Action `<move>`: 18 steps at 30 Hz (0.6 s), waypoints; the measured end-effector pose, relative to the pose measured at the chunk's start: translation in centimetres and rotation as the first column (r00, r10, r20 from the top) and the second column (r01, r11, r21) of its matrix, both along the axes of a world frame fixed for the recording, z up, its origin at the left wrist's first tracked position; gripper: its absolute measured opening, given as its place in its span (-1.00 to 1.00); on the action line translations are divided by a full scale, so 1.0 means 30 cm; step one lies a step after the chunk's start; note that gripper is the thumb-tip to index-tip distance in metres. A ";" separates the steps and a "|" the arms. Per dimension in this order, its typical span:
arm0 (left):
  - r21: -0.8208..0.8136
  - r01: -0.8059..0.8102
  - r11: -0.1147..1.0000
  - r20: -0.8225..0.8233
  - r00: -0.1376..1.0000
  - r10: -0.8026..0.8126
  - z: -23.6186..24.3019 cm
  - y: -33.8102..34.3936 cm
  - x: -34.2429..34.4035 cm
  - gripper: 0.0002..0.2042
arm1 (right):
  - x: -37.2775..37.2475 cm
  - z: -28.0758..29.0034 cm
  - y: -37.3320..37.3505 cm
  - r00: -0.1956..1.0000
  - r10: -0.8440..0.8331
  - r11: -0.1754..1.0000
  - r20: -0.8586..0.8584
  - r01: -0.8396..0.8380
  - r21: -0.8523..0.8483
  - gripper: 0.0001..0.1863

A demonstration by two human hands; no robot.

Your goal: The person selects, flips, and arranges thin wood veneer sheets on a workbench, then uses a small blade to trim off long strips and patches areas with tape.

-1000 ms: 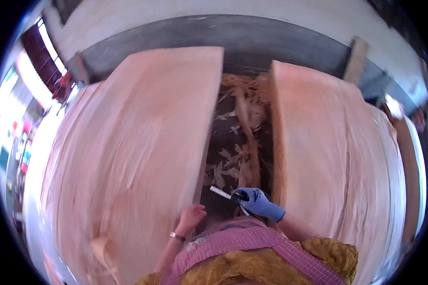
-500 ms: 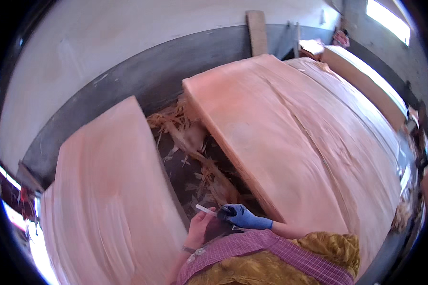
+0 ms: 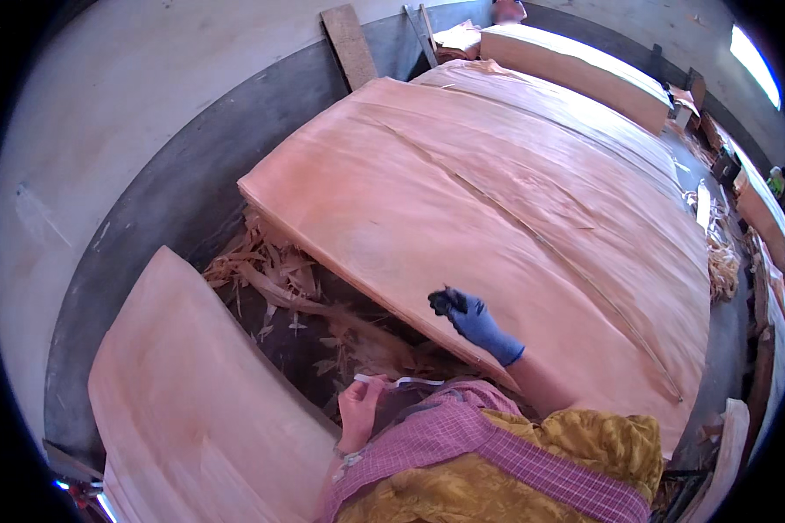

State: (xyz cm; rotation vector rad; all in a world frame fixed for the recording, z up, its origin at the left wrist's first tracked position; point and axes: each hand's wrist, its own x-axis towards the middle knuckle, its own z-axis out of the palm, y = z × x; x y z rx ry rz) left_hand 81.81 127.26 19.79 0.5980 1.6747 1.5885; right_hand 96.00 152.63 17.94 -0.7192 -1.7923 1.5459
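Observation:
My bare left hand (image 3: 358,406) is low in the middle, closed around a narrow white tape strip (image 3: 420,381). One end of the strip pokes out past the fingers, and more of it trails to the right along my clothing. To the right, my right hand (image 3: 475,322), in a blue glove with dark fingertips, is over the near left part of a large stack of pinkish thin wood veneer sheets (image 3: 427,209). Its fingers are curled together; whatever may be between them is hidden. Whether it touches the top sheet I cannot tell.
A smaller veneer stack (image 3: 179,375) stands at the left. Torn veneer scraps (image 3: 275,270) litter the dark gap between the stacks. A board (image 3: 349,48) leans on the wall, and another stack (image 3: 576,74) sits at the back. A long thin strip (image 3: 541,231) lies across the large stack.
My right hand has parted from my left and moved up and right over the large stack. My left hand keeps the strip, more of which now shows. The view has swung right.

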 end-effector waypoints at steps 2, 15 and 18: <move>-0.018 0.051 0.999 -0.031 0.998 -0.052 0.000 -0.010 0.000 -0.77 | 0.001 0.062 -0.012 1.000 0.018 0.998 -0.004 -0.017 0.055 -0.74; 0.043 -0.143 0.989 -0.045 0.988 0.145 0.023 -0.103 -0.010 -0.82 | -0.148 -0.003 -0.355 0.733 0.677 0.735 0.058 -0.677 -0.028 -0.70; -0.009 -0.280 0.960 -0.063 0.958 0.279 0.012 -0.203 -0.058 -0.81 | -0.204 -0.042 -0.425 0.696 0.717 0.696 0.041 -0.711 -0.104 -0.73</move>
